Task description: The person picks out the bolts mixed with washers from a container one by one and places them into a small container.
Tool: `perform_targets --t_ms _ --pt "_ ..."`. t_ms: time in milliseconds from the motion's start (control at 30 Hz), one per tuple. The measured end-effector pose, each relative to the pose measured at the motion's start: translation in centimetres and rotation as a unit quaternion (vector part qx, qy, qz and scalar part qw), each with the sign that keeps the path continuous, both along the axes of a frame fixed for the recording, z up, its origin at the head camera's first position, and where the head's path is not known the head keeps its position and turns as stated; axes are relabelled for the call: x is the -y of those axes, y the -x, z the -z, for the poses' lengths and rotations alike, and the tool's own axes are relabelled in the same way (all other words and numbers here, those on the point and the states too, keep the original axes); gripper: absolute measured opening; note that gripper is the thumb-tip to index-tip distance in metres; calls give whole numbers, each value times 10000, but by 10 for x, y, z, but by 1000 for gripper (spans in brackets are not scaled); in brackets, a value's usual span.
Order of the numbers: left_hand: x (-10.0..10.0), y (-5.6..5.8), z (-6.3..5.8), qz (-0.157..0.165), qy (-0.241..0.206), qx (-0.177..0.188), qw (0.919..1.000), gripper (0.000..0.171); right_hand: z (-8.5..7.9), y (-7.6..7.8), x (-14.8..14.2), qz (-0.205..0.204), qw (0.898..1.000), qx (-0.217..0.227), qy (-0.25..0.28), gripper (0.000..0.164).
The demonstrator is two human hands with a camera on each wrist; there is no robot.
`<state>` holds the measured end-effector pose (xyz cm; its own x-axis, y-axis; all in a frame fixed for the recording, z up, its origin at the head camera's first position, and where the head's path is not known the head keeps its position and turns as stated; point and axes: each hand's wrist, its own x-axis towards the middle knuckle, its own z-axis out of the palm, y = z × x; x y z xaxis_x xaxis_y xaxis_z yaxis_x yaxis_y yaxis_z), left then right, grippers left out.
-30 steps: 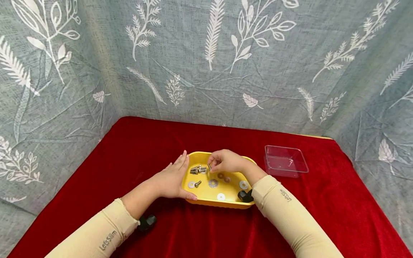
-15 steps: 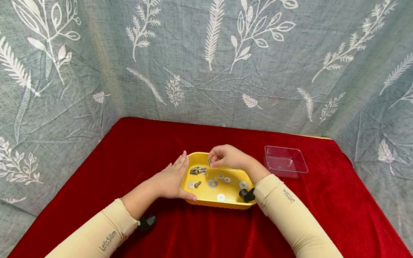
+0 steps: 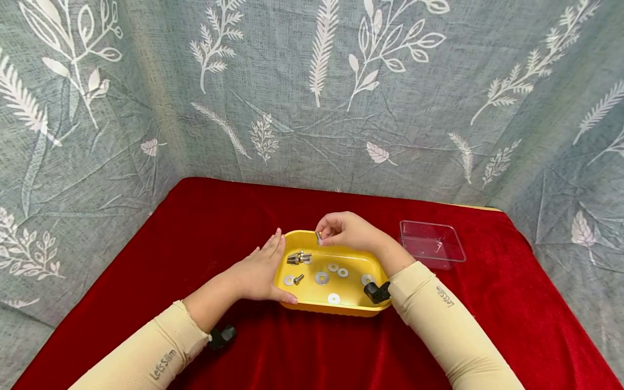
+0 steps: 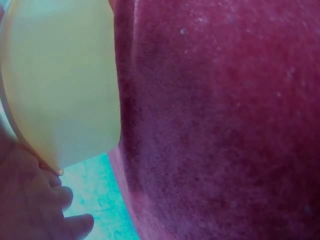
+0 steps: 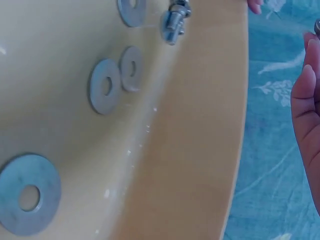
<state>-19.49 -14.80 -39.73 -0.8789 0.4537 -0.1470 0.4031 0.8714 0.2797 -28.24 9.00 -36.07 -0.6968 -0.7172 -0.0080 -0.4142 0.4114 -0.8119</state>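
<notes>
In the head view my right hand (image 3: 352, 233) pinches a small metal bolt (image 3: 319, 239) above the back rim of a yellow tray (image 3: 331, 307). My left hand (image 3: 260, 272) rests against the tray's left end, its fingers straight along the side and the thumb on the front rim. Inside the tray, several bolts (image 3: 299, 258) lie in a cluster at the left, and a single bolt (image 3: 299, 279) lies nearer the front. Several flat washers (image 3: 322, 278) are spread over the tray floor. In the right wrist view only the edge of the bolt in the fingers (image 5: 305, 90) shows.
A clear plastic box (image 3: 433, 242) stands to the right of the tray on the red cloth (image 3: 234, 216). A patterned curtain (image 3: 292, 108) hangs behind. Black wrist devices (image 3: 377, 292) are on both wrists; the right one hangs over the tray's front right corner.
My right hand has risen from inside the tray toward and over its back rim, carrying the bolt. The washers under it have come into view. My left hand has stayed in place.
</notes>
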Motion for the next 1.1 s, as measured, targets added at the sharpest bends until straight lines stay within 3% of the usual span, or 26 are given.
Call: perform_targets --t_ms 233,500,833,1100 --pt "-1 0 1 8 -12 -14 10000 136 -13 0 -11 142 9999 -30 88 16" --pt "-1 1 1 -42 -40 -18 10000 135 -28 4 -32 647 9977 -160 105 19" --pt "0 2 3 -43 -49 -16 10000 136 -34 9 -73 955 9949 -276 196 19" --pt "0 3 3 -35 -13 -8 10000 136 -37 13 -110 1453 9883 -435 186 25"
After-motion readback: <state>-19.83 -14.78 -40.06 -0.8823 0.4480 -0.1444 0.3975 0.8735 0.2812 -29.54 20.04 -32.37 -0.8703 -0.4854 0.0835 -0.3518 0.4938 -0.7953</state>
